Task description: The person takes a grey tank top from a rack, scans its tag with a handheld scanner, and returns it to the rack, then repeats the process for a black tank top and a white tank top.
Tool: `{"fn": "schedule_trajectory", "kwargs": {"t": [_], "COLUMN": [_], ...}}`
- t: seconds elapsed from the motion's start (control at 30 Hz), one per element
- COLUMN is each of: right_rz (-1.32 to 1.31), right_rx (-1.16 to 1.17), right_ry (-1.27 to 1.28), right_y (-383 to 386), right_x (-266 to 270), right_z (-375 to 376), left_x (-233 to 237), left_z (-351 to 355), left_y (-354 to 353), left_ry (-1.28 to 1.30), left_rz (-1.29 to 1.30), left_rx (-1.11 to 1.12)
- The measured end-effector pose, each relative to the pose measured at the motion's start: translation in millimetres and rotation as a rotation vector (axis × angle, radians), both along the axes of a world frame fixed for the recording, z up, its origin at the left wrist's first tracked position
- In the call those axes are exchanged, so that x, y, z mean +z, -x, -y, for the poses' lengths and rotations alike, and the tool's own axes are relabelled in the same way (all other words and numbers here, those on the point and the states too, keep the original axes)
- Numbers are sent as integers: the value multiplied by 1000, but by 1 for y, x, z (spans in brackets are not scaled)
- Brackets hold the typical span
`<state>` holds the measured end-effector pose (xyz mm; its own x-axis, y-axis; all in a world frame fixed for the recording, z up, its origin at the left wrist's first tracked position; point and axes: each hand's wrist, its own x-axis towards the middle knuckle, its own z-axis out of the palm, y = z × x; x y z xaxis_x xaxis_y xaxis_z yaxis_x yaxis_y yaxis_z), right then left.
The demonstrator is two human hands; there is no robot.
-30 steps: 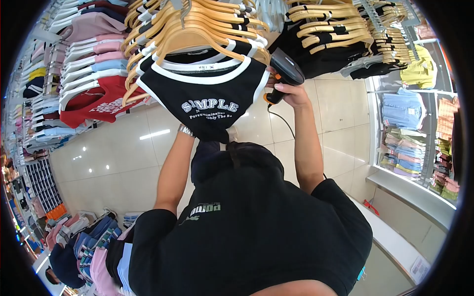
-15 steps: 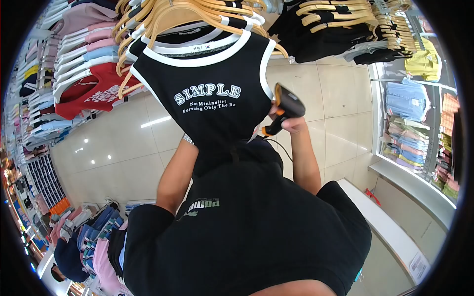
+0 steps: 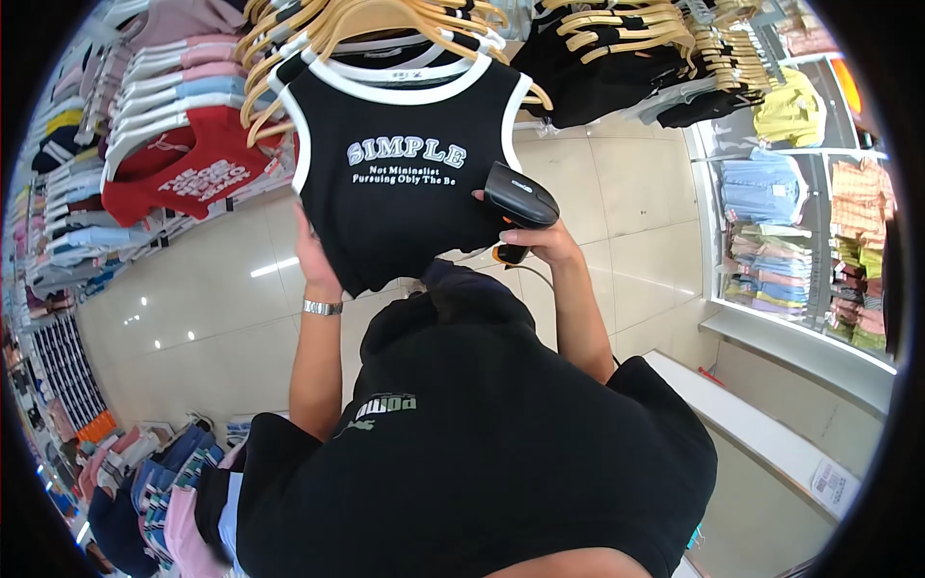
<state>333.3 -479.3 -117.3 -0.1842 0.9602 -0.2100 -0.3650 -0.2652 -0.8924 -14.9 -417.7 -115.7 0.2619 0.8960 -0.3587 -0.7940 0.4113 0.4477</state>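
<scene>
A black sleeveless top (image 3: 405,217) with white trim and the word SIMPLE hangs on a wooden hanger (image 3: 371,17) at the front of a rack. My left hand (image 3: 316,258) is at the top's lower left edge; its fingers are partly hidden by the cloth. A watch is on that wrist. My right hand (image 3: 544,238) is wrapped round the handle of a black and orange scanner (image 3: 521,196), whose head lies over the top's right side. A cable hangs from the scanner.
A red shirt (image 3: 188,169) hangs at the left beside pastel clothes. Black garments (image 3: 588,87) hang behind at the upper right. Shelves with folded clothes (image 3: 768,275) line the right side. A white ledge (image 3: 742,424) is at the lower right, above tiled floor (image 3: 193,289).
My left hand has come into view at the top's left edge. The top's lower part hangs wider and less gathered. The scanner has moved left over the top, its head turned.
</scene>
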Motion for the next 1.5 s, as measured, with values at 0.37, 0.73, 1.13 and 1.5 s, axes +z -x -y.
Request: {"fn": "schedule_trajectory", "kwargs": {"t": [0.37,0.73,1.13,1.5], "right_rz": [145,140,30,108], "right_rx": [-31,-196,-37,240], "right_ry": [-76,-204,-124,47], "right_y": [24,16,24,18], "right_x": [10,41,16,8], "right_z": [8,6,2,23], "left_x": [4,-23,-28,-40], "left_z": [16,-4,18,58], "left_y": [10,60,22,0], "left_ry": [-227,-333,-207,-206], "left_rz": [-724,-1033,-784,-673], "left_rx": [85,79,-11,-152]}}
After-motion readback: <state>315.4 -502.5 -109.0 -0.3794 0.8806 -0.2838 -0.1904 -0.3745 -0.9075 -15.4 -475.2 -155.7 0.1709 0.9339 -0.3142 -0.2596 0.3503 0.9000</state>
